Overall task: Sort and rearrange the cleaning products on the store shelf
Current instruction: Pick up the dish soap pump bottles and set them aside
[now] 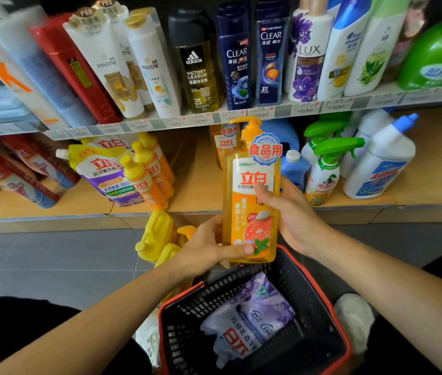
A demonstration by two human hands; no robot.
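Observation:
I hold an orange pump bottle of dish soap [251,207] upright in front of the lower shelf [195,182]. My left hand [206,250] grips its base, thumb across the label. My right hand [287,212] grips its right side, thumb on the label. A second orange pump bottle [222,144] stands on the shelf behind it. Small orange bottles [146,174] and a purple-and-yellow refill pouch [103,174] stand to the left. Green-trigger spray bottles [325,171] and white bottles with blue caps [379,163] stand to the right.
A black basket with a red rim [322,293] sits on the floor below my hands and holds a purple pouch [249,318]. Yellow jugs [157,236] stand on the grey floor by the shelf base. The upper shelf carries shampoo and body-wash bottles [236,58].

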